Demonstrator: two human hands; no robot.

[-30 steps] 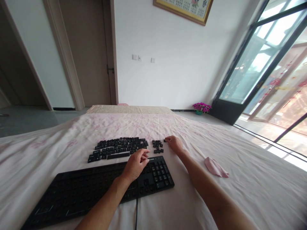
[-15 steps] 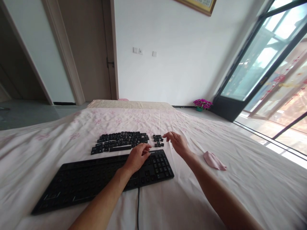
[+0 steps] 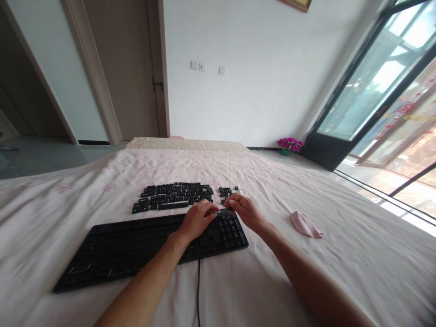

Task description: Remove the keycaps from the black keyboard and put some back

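A black keyboard (image 3: 136, 245) lies at an angle on the cloth, many keycaps gone from its left and middle; the number pad still carries caps. My left hand (image 3: 199, 219) rests on its upper part right of centre, fingers bent and thumb apart, holding nothing I can see. At the keyboard's top right corner, my right hand (image 3: 243, 209) is closed in a pinch, with a thin wire keycap puller (image 3: 241, 191) showing above the fingers. A small dark piece at its fingertips is too blurred to name. Loose keycaps (image 3: 177, 193) lie in rows beyond the keyboard.
A smaller group of keycaps (image 3: 224, 191) lies near my right hand. To the right is a crumpled pink cloth (image 3: 305, 225). The keyboard cable (image 3: 198, 290) runs toward me over the pale flowered sheet (image 3: 272, 281). Pink flowers (image 3: 289, 144) stand by the wall.
My right hand has moved left and down, from beside the small keycap group to the keyboard's top right corner. My left hand stays on the keyboard. The view has tilted slightly downward.
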